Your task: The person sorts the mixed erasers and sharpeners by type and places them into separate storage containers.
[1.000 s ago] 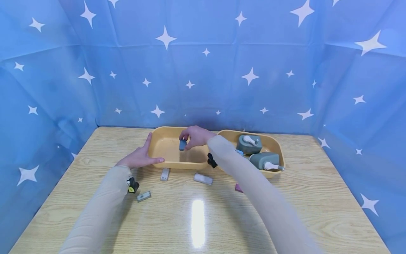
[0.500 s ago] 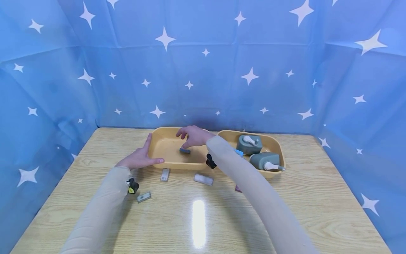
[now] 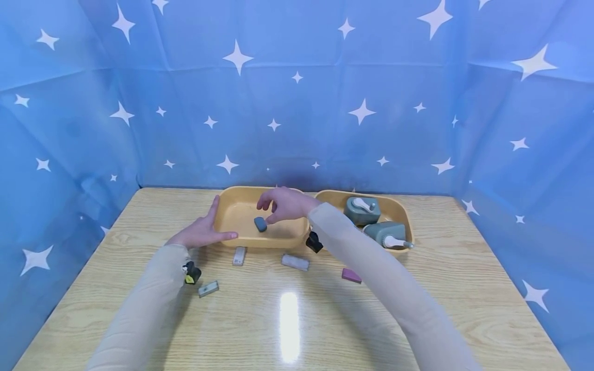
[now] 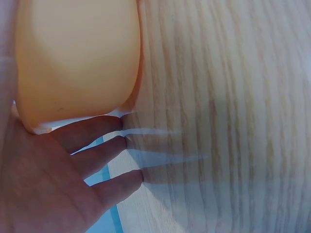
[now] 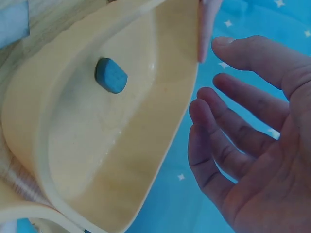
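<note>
A small blue-grey block [image 3: 260, 224] lies on the floor of the left yellow-orange bin [image 3: 264, 242]. My right hand [image 3: 287, 204] hovers over that bin, its fingers loosely bent and nothing between them. The right wrist view shows a gap between this hand [image 5: 262, 145] and the block [image 5: 112, 75]. At the bin's left end rests my left hand [image 3: 199, 233], thumb spread along the front side. In the left wrist view, the left hand's fingers [image 4: 104, 158] stretch out straight beside the bin's end [image 4: 80, 58].
A second yellow-orange bin [image 3: 402, 208] stands to the right, with two grey-green pump bottles [image 3: 363, 210] inside. In front lie a white block [image 3: 238, 256], a pale grey block [image 3: 295, 262], a grey-green block [image 3: 209, 288] and a magenta block [image 3: 351, 275]. A blue starred curtain [image 3: 297, 139] encloses the table.
My right hand has let go of the blue-grey block, which dropped to the bin floor and then turned, ending slightly further left. My left hand has kept its place at the bin.
</note>
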Tool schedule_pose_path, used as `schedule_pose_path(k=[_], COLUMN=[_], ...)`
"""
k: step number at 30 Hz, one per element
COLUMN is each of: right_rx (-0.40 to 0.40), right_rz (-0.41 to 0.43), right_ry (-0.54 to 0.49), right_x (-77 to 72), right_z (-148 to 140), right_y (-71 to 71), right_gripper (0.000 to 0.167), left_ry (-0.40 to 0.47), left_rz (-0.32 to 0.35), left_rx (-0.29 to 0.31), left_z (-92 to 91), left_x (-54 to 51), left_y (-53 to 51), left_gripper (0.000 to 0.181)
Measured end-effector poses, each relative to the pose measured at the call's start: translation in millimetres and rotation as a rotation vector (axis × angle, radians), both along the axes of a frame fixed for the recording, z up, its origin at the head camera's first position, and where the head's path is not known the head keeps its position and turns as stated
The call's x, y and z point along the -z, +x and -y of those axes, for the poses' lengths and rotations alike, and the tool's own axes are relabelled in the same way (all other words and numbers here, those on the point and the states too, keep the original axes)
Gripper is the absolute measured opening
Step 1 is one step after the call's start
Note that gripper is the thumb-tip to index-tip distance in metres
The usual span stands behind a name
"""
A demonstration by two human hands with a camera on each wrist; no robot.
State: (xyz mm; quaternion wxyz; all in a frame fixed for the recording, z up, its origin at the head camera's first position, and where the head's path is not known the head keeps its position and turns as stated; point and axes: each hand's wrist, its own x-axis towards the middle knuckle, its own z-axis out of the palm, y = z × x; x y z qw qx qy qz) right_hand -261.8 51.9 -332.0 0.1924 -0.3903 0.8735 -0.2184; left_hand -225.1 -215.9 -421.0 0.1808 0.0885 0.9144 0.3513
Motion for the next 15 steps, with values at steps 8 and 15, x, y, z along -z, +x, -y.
schedule_pose_path(k=[8, 15], right_rx=[-0.039, -0.026], right_rz=[-0.033, -0.002], right_ry=[-0.011, -0.075], right_x=[-0.9, -4.2], right_z=[-9, -12], right_y=[8.6, 14.6], right_gripper=[0.038, 0.037], left_ry=[-0.002, -0.001], left_rz=[-0.014, -0.017], left_rx=[0.005, 0.007], left_z=[0.3, -0.4], left_x=[1.0, 1.5], left_y=[-0.3, -0.3], left_gripper=[0.125, 0.124])
